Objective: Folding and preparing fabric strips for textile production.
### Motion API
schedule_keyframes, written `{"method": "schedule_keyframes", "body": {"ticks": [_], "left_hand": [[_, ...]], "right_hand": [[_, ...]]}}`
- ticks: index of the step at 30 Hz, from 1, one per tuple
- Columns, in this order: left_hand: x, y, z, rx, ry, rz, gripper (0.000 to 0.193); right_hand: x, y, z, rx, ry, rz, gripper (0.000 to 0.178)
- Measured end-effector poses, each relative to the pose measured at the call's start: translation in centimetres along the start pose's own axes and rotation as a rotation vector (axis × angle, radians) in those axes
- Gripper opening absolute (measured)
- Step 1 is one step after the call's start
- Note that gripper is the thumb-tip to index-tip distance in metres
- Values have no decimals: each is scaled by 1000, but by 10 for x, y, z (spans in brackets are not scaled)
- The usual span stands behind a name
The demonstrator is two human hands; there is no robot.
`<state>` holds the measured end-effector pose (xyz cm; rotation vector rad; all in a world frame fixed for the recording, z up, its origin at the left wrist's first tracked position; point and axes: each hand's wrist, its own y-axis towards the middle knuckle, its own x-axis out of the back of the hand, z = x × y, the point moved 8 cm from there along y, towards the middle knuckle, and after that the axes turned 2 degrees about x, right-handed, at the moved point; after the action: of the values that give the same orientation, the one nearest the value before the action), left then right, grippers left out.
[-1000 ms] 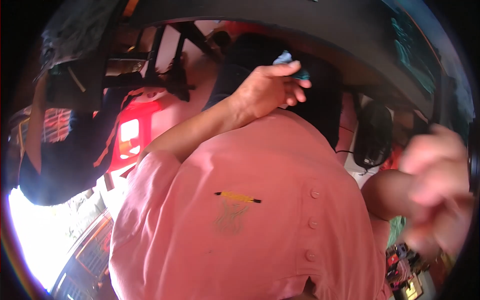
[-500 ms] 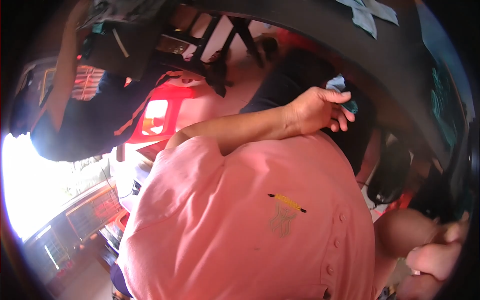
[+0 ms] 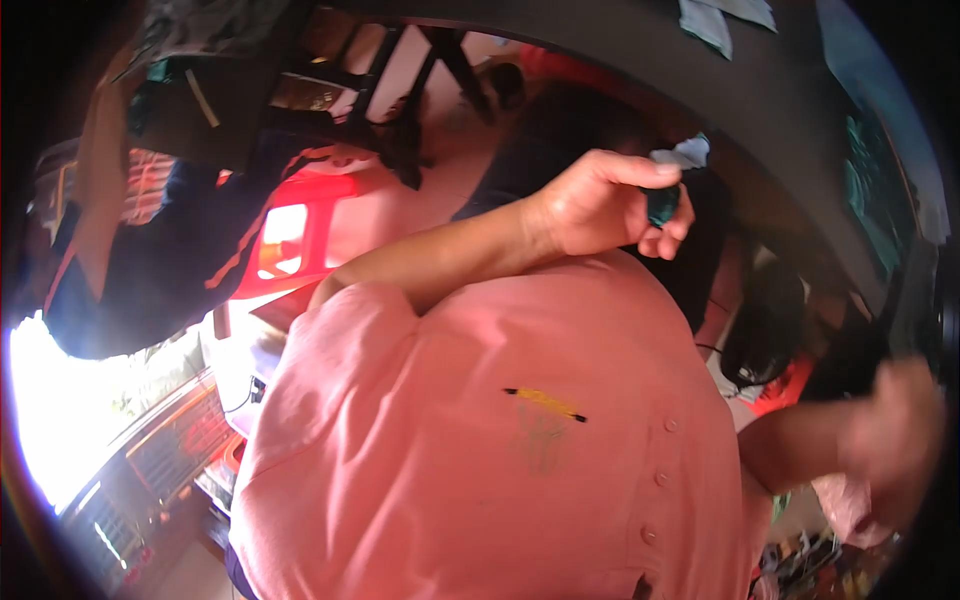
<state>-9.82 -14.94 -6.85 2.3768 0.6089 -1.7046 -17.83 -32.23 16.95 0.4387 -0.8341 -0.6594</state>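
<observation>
The left hand (image 3: 600,207) loosely pinches grey-and-teal cloth (image 3: 661,205); the right hand (image 3: 890,425) has swung up, too blurred to tell its grip.

At the left, a co-worker (image 3: 150,290) in dark clothing with an orange stripe appears beside a red plastic stool (image 3: 320,235), near a patch of pinkish floor (image 3: 390,205). Strong light pours through a bright opening (image 3: 55,430) lower down. Black slanted supports (image 3: 435,70) show farther up, and a dark desk (image 3: 600,45) curves across the top. At the lower right, small mixed clutter (image 3: 810,575) is too blurred to identify
</observation>
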Motion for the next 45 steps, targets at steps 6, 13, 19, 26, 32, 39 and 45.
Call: {"method": "schedule_keyframes", "body": {"ticks": [6, 13, 19, 26, 32, 39, 45], "left_hand": [[-3, -4, -5, 32, 119, 51, 43], [-2, -8, -4, 67, 62, -66, 45], [5, -9, 6, 131, -40, -111, 45], [-19, -3, 16, 212, 109, 72, 61], [2, 4, -3, -8, 183, -208, 51], [-28, 1, -20, -283, 1004, -188, 48], [-39, 6, -22, -501, 1556, -83, 62]], "right_hand": [[-79, -17, -128, -658, -208, -573, 19], [-110, 3, -139, -473, -354, -530, 27], [-114, -1, -143, -450, -464, -504, 24], [-106, -25, -156, -552, -269, -621, 17], [-107, -56, -152, -809, 21, -996, 17], [-97, -63, -164, -983, 320, -1166, 16], [-97, -70, -179, -946, 531, -1245, 14]]}}
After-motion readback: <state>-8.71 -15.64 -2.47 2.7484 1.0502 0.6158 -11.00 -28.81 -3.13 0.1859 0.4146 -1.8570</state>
